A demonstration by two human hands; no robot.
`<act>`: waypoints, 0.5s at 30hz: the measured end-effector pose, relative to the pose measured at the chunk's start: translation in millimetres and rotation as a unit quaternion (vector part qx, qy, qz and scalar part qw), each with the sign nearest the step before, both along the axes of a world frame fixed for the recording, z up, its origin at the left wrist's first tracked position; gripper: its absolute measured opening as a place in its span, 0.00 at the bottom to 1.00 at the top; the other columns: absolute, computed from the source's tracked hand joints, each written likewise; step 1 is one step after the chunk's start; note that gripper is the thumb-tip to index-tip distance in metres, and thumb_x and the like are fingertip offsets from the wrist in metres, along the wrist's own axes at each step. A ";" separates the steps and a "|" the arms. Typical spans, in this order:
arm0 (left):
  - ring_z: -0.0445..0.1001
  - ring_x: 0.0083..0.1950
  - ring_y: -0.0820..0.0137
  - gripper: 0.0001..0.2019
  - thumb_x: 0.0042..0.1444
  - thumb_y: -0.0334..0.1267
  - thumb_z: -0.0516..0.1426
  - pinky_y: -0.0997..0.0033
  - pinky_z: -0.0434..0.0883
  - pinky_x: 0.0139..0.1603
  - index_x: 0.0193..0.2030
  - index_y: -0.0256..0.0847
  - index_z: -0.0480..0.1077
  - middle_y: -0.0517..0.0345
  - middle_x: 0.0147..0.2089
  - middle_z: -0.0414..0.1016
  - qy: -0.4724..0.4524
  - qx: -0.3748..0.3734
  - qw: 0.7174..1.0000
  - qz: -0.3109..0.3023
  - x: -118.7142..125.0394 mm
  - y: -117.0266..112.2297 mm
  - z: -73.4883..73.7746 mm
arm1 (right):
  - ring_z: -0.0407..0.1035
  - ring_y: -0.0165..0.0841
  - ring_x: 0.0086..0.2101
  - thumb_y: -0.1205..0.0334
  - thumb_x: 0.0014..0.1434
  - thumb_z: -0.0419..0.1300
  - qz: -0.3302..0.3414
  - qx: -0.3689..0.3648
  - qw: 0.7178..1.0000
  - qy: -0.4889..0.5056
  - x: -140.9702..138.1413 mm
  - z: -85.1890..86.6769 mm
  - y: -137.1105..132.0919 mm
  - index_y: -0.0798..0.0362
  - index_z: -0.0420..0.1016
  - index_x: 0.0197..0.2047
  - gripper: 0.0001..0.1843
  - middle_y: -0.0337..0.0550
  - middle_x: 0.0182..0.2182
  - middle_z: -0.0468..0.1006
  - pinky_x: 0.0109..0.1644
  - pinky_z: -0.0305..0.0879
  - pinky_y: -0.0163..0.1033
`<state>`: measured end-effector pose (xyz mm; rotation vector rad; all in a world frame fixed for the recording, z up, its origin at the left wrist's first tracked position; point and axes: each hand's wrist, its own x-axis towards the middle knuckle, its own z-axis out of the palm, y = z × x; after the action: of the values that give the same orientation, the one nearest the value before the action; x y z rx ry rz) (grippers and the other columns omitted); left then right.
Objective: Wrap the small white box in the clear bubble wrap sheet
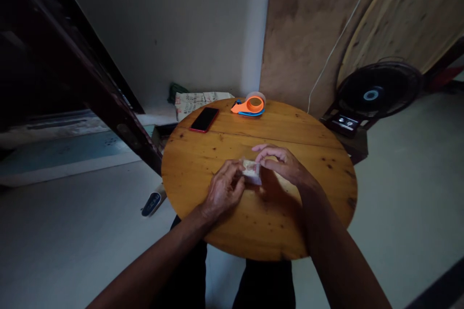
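Note:
A small pale box-shaped pack (251, 169), with what looks like clear film around it, rests on the round wooden table (224, 224). My left hand (225, 186) grips its left side between thumb and fingers. At the pack's upper right corner is my right hand (281, 161), with thumb and index fingertip close together and the other fingers loosely bent. Whatever lies in that pinch is too small to make out. Printing on the top of the pack is blurred.
Toward the table's back edge sit an orange tape dispenser (239, 107) with a tape roll and a black phone (205, 119) with a red edge. A printed sack (197, 101) lies behind the table. To the right stands a dark fan (380, 89); a white cord (340, 38) hangs by the wall.

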<state>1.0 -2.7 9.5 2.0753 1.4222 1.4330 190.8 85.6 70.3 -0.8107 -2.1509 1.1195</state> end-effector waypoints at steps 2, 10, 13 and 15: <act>0.72 0.47 0.69 0.12 0.54 0.27 0.54 0.67 0.72 0.48 0.45 0.41 0.66 0.52 0.47 0.70 -0.010 -0.004 1.000 0.007 -0.4 0.0 0.7 | 0.66 0.40 0.53 0.60 0.55 0.60 0.000 -0.023 1.000 -0.020 0.1 -1.3 0.0 0.52 0.78 0.35 0.07 0.47 0.51 0.73 0.57 0.59 0.46; 0.72 0.42 0.71 0.08 0.56 0.28 0.54 0.71 0.72 0.43 0.42 0.41 0.69 0.54 0.43 0.69 -0.008 -0.009 1.000 0.004 -1.0 1.4 -0.1 | 0.70 0.36 0.46 0.61 0.50 0.64 0.018 -0.017 0.999 -0.042 -8.8 -20.4 3.1 0.51 0.73 0.43 0.15 0.44 0.47 0.75 0.50 0.65 0.42; 0.72 0.42 0.71 0.08 0.56 0.28 0.54 0.71 0.72 0.43 0.41 0.41 0.69 0.54 0.42 0.69 0.001 -0.013 1.000 0.005 -0.6 0.6 0.4 | 0.70 0.37 0.47 0.64 0.51 0.62 0.004 0.040 0.999 -0.031 -12.9 -19.4 2.3 0.52 0.75 0.37 0.08 0.46 0.48 0.74 0.54 0.63 0.43; 0.71 0.42 0.71 0.08 0.56 0.28 0.54 0.71 0.71 0.43 0.41 0.41 0.69 0.54 0.42 0.69 0.000 -0.007 1.000 0.006 -0.3 0.4 0.8 | 0.70 0.37 0.49 0.65 0.52 0.60 -0.015 0.066 0.998 -0.019 -14.6 -18.8 2.0 0.53 0.76 0.33 0.04 0.47 0.48 0.75 0.55 0.61 0.43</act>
<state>0.7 -2.3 10.3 2.0610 1.4443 1.4234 176.3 87.6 51.5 -0.8059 -2.2113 0.9424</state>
